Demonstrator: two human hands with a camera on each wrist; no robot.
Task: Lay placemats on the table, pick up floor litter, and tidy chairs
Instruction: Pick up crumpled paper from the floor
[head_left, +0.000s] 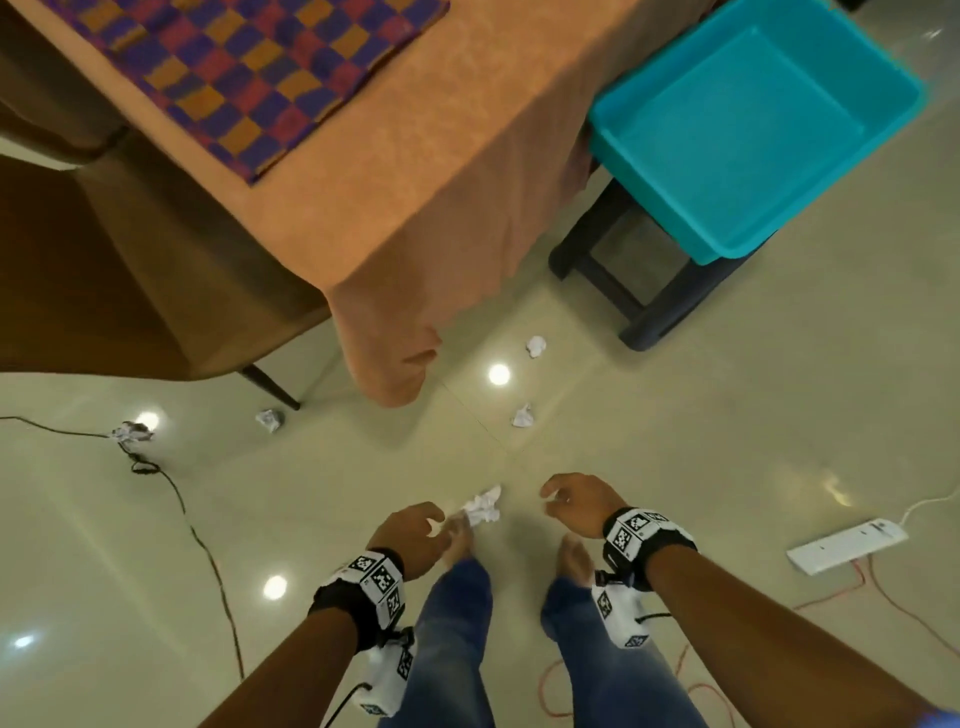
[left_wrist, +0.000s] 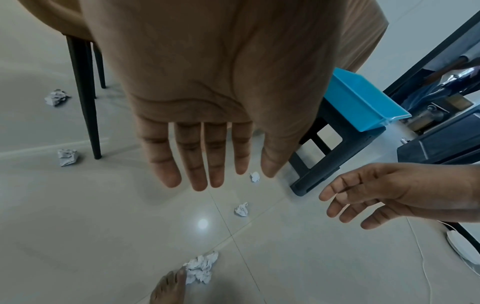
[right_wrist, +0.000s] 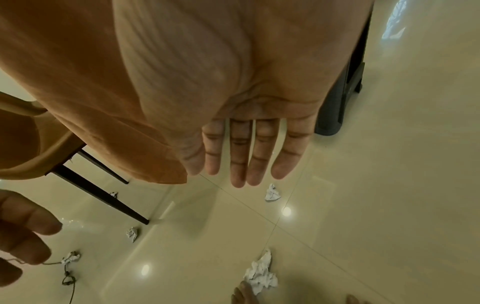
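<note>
Several crumpled white paper balls lie on the glossy floor. The nearest paper ball (head_left: 483, 506) (left_wrist: 201, 267) (right_wrist: 261, 273) sits by my bare left foot, just ahead of my left hand (head_left: 426, 525) (left_wrist: 197, 162). That hand hangs with fingers straight and holds nothing. My right hand (head_left: 558, 499) (right_wrist: 246, 156) hovers to the right of the ball, also empty with relaxed fingers. Two more balls (head_left: 523, 415) (head_left: 536, 346) lie farther ahead. A purple-orange checkered placemat (head_left: 244, 73) lies on the orange-clothed table (head_left: 441, 182).
A teal tub (head_left: 753, 130) sits on a dark stool (head_left: 654, 306) right of the table. A brown chair (head_left: 104, 270) stands left, with paper balls (head_left: 269, 419) (head_left: 132, 431) near its leg. A black cable (head_left: 171, 493) and a white power strip (head_left: 847, 545) lie on the floor.
</note>
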